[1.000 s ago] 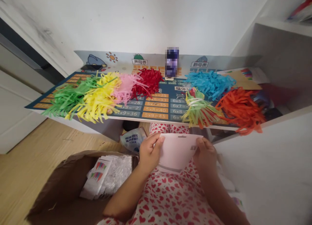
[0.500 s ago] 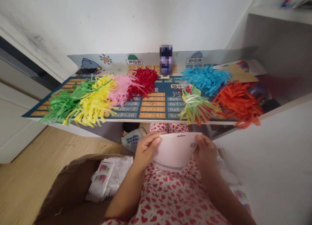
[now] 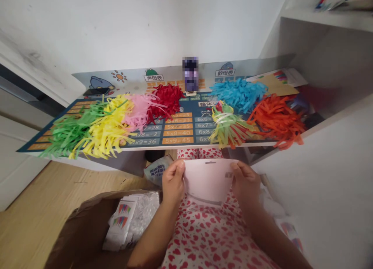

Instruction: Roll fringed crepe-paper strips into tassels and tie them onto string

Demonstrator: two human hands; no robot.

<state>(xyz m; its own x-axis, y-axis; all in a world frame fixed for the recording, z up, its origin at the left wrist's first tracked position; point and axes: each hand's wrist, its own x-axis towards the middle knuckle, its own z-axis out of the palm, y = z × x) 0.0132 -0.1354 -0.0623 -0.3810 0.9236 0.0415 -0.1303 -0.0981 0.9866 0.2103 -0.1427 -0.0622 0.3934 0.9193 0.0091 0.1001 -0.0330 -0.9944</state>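
Both the left hand (image 3: 171, 181) and the right hand (image 3: 246, 181) pinch the white card (image 3: 207, 183), thumbs and fingers closed on its top corners. It hangs between the fingers, over the lap (image 3: 204, 230). A hard pull could bend or rip it (it looks thin). Past the left fingers, yellow strips (image 3: 107, 127) poke over the desk edge (image 3: 175, 147), so a bump could drop them.

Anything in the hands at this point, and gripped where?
Yes, a pale sheet of card: the left hand pinches its upper left corner, the right hand its upper right corner.
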